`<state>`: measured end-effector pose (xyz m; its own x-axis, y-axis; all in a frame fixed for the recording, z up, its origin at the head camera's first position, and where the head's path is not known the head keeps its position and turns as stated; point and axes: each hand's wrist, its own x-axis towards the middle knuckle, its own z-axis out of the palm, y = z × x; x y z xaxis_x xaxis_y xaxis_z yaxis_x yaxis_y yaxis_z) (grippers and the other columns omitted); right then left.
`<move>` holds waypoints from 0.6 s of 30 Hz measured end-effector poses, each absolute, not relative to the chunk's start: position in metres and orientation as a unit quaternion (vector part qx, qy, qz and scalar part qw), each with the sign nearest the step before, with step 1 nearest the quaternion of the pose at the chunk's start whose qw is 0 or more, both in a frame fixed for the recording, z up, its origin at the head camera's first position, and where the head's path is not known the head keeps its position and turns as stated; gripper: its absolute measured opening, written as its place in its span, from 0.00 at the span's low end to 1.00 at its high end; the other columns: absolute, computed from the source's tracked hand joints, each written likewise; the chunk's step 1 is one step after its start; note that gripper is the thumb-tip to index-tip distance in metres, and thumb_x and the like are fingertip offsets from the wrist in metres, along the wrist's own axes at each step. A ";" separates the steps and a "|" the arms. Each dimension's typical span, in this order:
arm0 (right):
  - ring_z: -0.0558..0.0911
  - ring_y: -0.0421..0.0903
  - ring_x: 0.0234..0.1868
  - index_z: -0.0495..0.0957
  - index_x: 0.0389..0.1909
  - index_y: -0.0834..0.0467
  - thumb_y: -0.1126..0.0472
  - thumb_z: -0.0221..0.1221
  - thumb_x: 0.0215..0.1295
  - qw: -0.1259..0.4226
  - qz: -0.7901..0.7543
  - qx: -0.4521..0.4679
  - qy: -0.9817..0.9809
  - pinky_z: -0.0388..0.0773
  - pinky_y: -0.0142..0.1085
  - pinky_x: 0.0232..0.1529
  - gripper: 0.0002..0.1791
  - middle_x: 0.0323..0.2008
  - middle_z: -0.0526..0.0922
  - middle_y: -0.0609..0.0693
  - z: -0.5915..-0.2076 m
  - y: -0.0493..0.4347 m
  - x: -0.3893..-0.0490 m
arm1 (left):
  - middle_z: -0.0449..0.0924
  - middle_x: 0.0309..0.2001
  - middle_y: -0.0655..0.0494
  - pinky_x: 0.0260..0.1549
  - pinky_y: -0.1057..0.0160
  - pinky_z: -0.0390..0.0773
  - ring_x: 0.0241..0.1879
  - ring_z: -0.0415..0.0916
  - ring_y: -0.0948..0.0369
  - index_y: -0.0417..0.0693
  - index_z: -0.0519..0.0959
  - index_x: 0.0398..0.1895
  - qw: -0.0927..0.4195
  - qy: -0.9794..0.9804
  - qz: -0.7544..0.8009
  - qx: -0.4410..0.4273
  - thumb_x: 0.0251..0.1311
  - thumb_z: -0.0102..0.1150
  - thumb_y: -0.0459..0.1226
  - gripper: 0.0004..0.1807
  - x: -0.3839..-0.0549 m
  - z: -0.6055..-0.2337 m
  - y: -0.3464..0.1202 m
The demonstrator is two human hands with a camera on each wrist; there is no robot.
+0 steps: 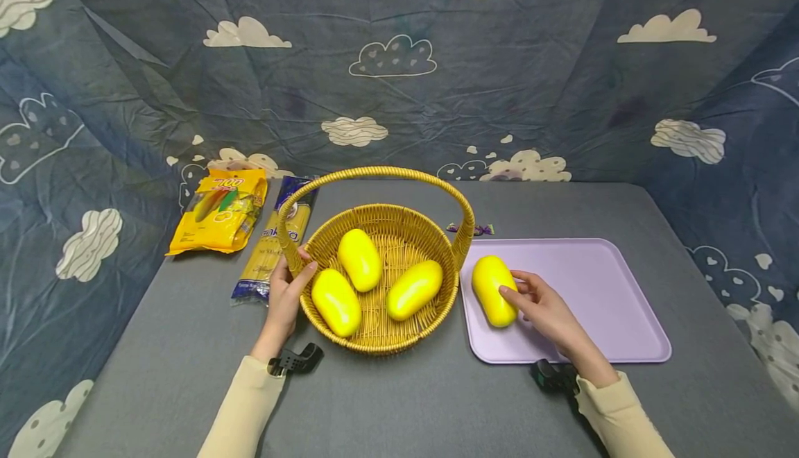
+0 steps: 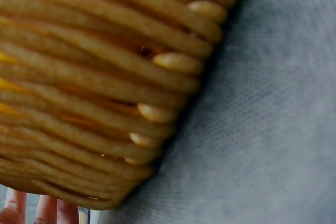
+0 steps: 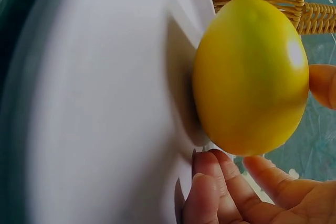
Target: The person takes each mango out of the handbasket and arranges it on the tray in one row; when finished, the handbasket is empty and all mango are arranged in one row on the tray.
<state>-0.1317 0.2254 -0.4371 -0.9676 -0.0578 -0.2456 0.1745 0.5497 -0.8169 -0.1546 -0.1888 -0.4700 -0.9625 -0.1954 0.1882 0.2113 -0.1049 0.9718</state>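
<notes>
A golden wicker basket (image 1: 381,348) with a tall arched handle holds three smooth yellow mangoes, one at the back (image 1: 360,260), one at the left (image 1: 337,302) and one at the right (image 1: 415,290). My left hand (image 1: 288,295) grips its left side, thumb at the rim and fingers outside; the woven wall (image 2: 100,77) fills much of the left wrist view. Over the left part of a lilac tray (image 1: 580,298), my right hand (image 1: 546,309) pinches a fourth yellow mango (image 1: 493,291). In the right wrist view, the thumb and fingers touch that mango (image 3: 252,77) from two sides.
Left of the basket lie a yellow snack bag (image 1: 218,211) and a blue-ended pasta packet (image 1: 265,253), which the left hand and basket partly cover. A small purple wrapped candy (image 1: 477,229) lies behind the tray. Cloud-patterned cloth (image 1: 399,118) surrounds the grey table (image 1: 399,409).
</notes>
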 end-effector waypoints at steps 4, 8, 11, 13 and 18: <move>0.72 0.55 0.49 0.57 0.68 0.64 0.41 0.56 0.65 0.116 -0.458 0.033 0.881 0.73 0.37 0.38 0.41 0.59 0.67 0.67 -0.436 0.226 -0.130 | 0.68 0.59 0.44 0.63 0.56 0.55 0.63 0.60 0.56 0.29 0.69 0.48 0.138 -0.655 -0.743 -0.006 0.62 0.55 0.28 0.14 -0.155 -0.470 -0.189; 0.72 0.57 0.51 0.58 0.68 0.64 0.42 0.55 0.66 0.084 -0.441 0.030 0.893 0.72 0.42 0.43 0.39 0.58 0.69 0.66 -0.435 0.228 -0.127 | 0.68 0.59 0.43 0.62 0.56 0.55 0.63 0.61 0.56 0.29 0.69 0.48 0.140 -0.655 -0.742 -0.008 0.61 0.56 0.28 0.14 -0.155 -0.470 -0.189; 0.72 0.57 0.50 0.62 0.66 0.63 0.44 0.55 0.66 0.030 -0.434 0.025 0.900 0.70 0.46 0.45 0.36 0.56 0.72 0.65 -0.433 0.228 -0.123 | 0.69 0.58 0.43 0.61 0.57 0.57 0.62 0.61 0.56 0.29 0.69 0.47 0.142 -0.655 -0.742 -0.010 0.61 0.56 0.28 0.14 -0.154 -0.470 -0.188; 0.74 0.56 0.48 0.66 0.63 0.63 0.46 0.56 0.66 -0.021 -0.430 0.020 0.902 0.69 0.44 0.44 0.32 0.53 0.75 0.63 -0.432 0.227 -0.121 | 0.68 0.58 0.42 0.61 0.57 0.58 0.62 0.62 0.56 0.28 0.68 0.47 0.143 -0.653 -0.743 -0.012 0.61 0.56 0.28 0.14 -0.154 -0.470 -0.188; 0.76 0.47 0.40 0.75 0.56 0.60 0.53 0.60 0.65 -0.135 -0.417 -0.005 0.899 0.68 0.32 0.36 0.22 0.45 0.80 0.56 -0.424 0.220 -0.114 | 0.68 0.59 0.42 0.61 0.57 0.57 0.62 0.62 0.56 0.28 0.68 0.47 0.145 -0.650 -0.746 -0.014 0.61 0.55 0.27 0.14 -0.154 -0.469 -0.188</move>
